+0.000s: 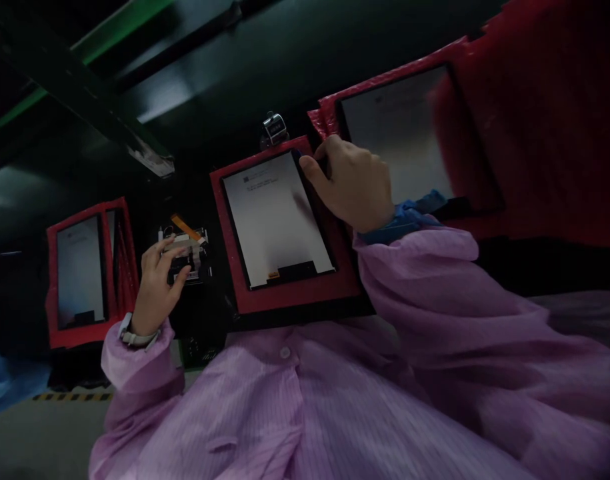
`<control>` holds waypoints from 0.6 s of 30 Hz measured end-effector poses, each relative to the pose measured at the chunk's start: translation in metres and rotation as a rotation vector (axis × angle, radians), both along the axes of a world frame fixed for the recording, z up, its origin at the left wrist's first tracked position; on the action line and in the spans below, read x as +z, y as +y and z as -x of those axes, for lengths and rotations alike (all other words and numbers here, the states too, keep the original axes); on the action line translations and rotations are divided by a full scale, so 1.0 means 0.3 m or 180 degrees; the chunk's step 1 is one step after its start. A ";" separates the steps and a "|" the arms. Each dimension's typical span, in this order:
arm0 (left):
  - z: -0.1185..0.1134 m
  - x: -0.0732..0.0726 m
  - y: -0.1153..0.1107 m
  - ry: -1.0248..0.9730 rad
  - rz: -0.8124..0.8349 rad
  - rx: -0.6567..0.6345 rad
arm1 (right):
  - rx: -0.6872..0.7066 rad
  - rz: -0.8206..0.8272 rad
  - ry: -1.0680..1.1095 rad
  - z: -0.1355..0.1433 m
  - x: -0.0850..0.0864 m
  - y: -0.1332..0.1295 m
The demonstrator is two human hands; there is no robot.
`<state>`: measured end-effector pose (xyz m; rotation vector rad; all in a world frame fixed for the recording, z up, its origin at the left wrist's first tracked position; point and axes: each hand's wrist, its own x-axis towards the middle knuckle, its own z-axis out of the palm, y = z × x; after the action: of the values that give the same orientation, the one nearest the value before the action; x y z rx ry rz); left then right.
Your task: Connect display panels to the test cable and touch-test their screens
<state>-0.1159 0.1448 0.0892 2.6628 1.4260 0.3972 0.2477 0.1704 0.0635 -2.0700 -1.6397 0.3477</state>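
Note:
My left hand (159, 280) is over a small test fixture (197, 257), its thumb and fingers apart. An orange flex cable (186, 228) slants across the back of the fixture. In front of me a flat display panel (279, 217) with a pale grey back and dark edges lies on a red padded mat (295, 293). My right hand (357, 183) is at the panel's upper right corner with its fingers curled in. A bit of blue shows by the thumb tip, and what the fingers hold, if anything, is hidden.
A metal tally counter (275, 129) stands behind the middle panel. At right another panel (395, 133) lies in red wrap (539, 133). More panels (82, 270) in red padding are at left. A green metal beam (85, 93) crosses the upper left. Blue cloth (9, 377) shows at far left.

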 end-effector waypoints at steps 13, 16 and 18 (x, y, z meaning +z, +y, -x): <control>-0.156 0.063 0.241 0.1057 0.0422 -0.0877 | 0.1482 -0.0284 0.0499 0.062 -0.012 -0.028; -0.166 0.069 0.250 0.1116 0.0497 -0.0829 | 0.1718 -0.0219 0.0353 0.066 -0.002 -0.030; -0.168 0.063 0.256 0.1094 0.0533 -0.0799 | 0.1844 -0.0190 0.0291 0.070 0.000 -0.031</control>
<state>-0.0655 0.2216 0.1082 2.8132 1.1099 -0.2022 0.2267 0.1611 0.0636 -1.4756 -2.1379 0.5624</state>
